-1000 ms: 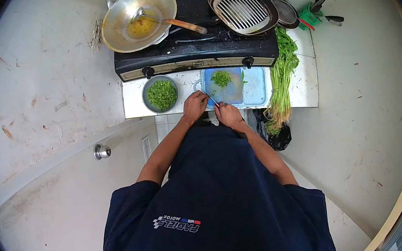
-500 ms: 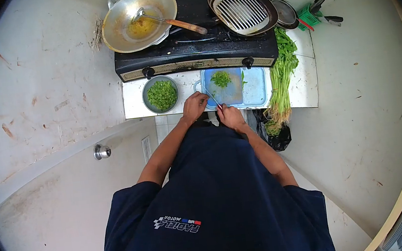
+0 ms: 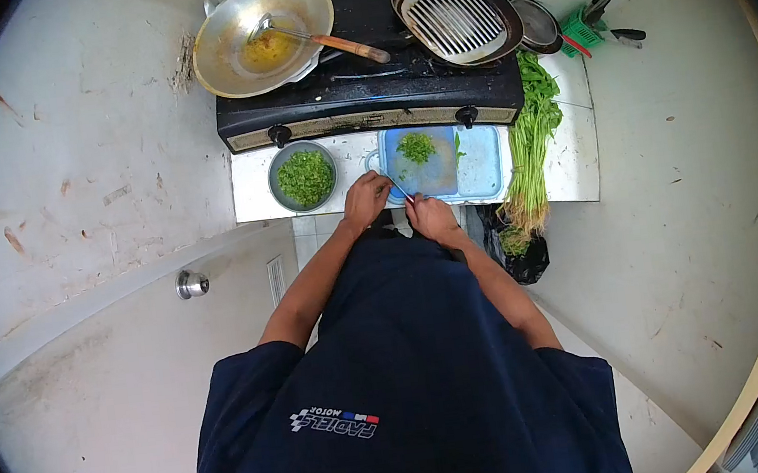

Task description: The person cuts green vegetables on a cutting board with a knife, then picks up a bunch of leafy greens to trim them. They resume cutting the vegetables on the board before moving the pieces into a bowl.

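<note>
**Both hands at the near-left corner of the blue board, knife in the right**

From my remote seat I look straight down on a narrow white surface (image 3: 253,199) with a black stove (image 3: 363,98) along its far edge. At the far left a wok (image 3: 232,52) sits on the stove's left burner, with a wooden-handled spatula (image 3: 319,40) lying across it. Below it, on the surface's left part just in front of the stove, stands a metal bowl (image 3: 302,178) full of chopped greens.

Just right of the bowl, the left hand (image 3: 365,199) is curled with its fingers down at the near-left corner of the blue cutting board (image 3: 474,170). I cannot tell whether it pins anything there. Touching distance to its right, the right hand (image 3: 433,216) is closed around the handle of a knife (image 3: 402,191). The thin blade slants up and left over the board's near edge, toward the left hand's fingers. A small pile of cut greens (image 3: 417,148) lies near the board's far edge.

Further right, a ridged grill pan (image 3: 458,14) rests on the right burner. A long bunch of leafy greens (image 3: 532,144) lies along the surface's right side, its stem ends hanging over the near edge. A green basket (image 3: 581,26) stands in the far-right corner.
</note>
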Available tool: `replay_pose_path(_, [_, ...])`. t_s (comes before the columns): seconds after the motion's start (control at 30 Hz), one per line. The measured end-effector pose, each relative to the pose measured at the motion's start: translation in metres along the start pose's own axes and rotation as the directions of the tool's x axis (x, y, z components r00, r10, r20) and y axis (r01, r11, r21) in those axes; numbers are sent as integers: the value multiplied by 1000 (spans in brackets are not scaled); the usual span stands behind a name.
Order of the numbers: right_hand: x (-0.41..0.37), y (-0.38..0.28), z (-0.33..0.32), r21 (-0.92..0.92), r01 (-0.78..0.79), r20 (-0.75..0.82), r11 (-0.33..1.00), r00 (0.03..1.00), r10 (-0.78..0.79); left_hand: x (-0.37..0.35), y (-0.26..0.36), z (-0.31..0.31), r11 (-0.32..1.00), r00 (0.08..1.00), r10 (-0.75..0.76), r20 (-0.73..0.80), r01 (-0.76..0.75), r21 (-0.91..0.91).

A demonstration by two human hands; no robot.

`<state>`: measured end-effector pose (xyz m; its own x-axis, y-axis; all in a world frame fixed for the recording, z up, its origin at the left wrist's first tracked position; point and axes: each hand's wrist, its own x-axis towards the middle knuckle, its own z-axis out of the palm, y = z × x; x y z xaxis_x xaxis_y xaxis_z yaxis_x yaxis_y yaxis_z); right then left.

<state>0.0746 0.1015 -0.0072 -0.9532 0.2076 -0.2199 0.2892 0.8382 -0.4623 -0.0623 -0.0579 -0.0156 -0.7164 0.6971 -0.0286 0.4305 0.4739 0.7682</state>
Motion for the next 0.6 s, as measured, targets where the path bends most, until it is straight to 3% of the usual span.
replay_pose_path(0.1, [-2,-2,-2,10,2,-6,1000,1000,-2,-2,-2,1,995,993,95,-64,-94,11])
replay_pose_path(0.4, [-4,0,-6,5,-82,51,997,995,82,-4,-3,3,997,999,10,-47,-13,-71])
replay_pose_path(0.6, [-7,2,-3,49,-34,2,998,999,34,-4,-1,2,998,996,61,-59,-61,5])
